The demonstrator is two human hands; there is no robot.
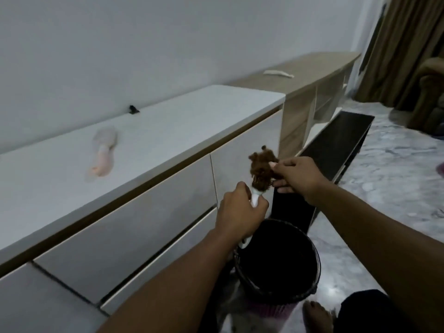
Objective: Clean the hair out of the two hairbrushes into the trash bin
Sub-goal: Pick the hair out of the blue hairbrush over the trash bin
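My left hand grips the white handle of a hairbrush held upright above the trash bin. A thick clump of brown hair covers the brush head. My right hand pinches that clump at its right side. The bin is black-lined with a pink ribbed base and stands on the floor below both hands. A second hairbrush, pink and blurred, lies flat on the white cabinet top to the left.
The white cabinet with drawers runs along the wall at left. A wooden shelf unit with a white object continues behind it. A black board leans behind the bin. My foot rests on the marble floor.
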